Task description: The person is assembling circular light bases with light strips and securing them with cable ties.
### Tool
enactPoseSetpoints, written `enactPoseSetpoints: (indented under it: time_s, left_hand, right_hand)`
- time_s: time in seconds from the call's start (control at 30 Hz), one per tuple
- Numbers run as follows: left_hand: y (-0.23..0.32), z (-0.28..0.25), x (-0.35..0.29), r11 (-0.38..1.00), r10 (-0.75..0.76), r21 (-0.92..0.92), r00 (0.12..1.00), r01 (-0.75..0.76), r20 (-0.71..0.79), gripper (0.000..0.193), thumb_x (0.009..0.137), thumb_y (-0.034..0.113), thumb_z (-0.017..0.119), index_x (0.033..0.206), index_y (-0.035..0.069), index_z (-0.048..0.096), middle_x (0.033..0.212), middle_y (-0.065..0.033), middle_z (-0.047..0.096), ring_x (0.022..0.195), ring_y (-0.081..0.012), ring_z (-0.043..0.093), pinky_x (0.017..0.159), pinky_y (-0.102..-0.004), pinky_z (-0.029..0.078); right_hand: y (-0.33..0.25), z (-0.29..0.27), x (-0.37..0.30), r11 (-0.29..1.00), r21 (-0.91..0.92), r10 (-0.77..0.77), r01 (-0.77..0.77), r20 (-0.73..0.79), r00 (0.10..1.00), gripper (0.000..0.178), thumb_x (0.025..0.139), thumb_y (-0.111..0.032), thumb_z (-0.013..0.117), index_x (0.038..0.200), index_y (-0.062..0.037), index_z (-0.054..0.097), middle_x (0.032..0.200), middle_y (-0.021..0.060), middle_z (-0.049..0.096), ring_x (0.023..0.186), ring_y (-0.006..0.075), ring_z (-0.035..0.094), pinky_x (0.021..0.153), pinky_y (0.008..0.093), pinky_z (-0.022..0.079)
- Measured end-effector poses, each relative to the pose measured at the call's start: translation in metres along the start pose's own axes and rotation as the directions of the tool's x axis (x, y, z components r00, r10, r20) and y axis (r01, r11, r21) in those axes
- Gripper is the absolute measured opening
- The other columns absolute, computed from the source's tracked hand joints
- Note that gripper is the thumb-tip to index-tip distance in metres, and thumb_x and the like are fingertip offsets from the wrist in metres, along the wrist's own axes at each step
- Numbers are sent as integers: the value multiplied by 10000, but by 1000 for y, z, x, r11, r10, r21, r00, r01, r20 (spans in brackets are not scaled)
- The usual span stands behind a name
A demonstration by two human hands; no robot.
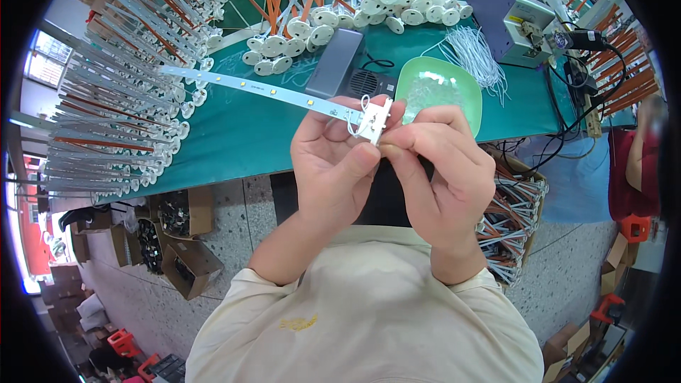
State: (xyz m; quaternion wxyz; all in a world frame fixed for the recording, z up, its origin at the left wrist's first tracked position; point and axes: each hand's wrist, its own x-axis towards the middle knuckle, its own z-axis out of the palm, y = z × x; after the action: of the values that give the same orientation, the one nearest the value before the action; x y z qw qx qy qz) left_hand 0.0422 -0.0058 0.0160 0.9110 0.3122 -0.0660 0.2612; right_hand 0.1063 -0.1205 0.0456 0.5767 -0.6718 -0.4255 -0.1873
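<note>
Above green surface [234, 138]: holding light strip [241, 84] by white base [377, 123] in closed left fingers [362, 159], presumably for steadiness; pinching right fingers [415, 136] together alongside, cannot tell on what.

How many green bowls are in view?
1: the green bowl, on the table, partly behind the right hand, beside the white cord bundle. Others could be hidden.

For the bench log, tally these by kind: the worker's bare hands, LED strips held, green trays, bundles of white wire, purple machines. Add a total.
Bare hands: 2 (left hand, right hand)
Held LED strip: 1
Green tray: 1
White wire bundle: 1
Purple machine: 1
Total: 6
</note>
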Motion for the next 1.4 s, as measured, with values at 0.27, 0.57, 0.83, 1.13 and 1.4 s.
enactPoseSetpoints:
  time_s: [0.27,0.57,0.83,1.13,1.4]
  left_hand:
    - [7,6,-4,993,-48,-101,997,55,64,481,835,60,734,1247,26,487,1270,-184,580,1214,-344,565,970,-412,528]
    - [8,15,-8,984,-102,-143,995,103,11,451,877,112,706,1260,61,475,1284,-149,572,1252,-322,537,971,-395,529]
    - [11,16,-8,987,-79,-135,995,87,62,448,875,104,705,1258,71,475,1283,-141,571,1267,-321,523,996,-406,513]
    - [12,18,-10,993,-71,-93,997,71,5,483,847,77,725,1260,91,475,1297,-135,568,1261,-319,530,981,-404,520]
    - [14,18,-11,974,-129,-184,992,129,15,480,858,166,737,1253,103,472,1287,-114,568,1260,-299,532,990,-392,516]
  right_hand:
    - [12,4,-3,946,315,-64,72,-34,997,230,650,34,798,857,-50,743,829,30,661,742,214,513,631,284,422]
    - [3,5,-2,973,134,-173,187,-112,979,270,654,103,759,895,0,692,856,86,656,751,223,569,655,305,473]
    - [-3,5,4,952,256,-145,169,-110,983,218,688,73,761,884,11,689,866,99,666,737,222,595,635,297,475]
    - [0,8,5,908,412,-44,72,-77,996,220,666,63,789,859,3,701,841,88,666,718,213,604,627,288,469]
    - [5,13,2,936,299,-154,186,-128,980,264,631,28,817,867,-50,725,867,50,666,705,196,539,594,280,425]
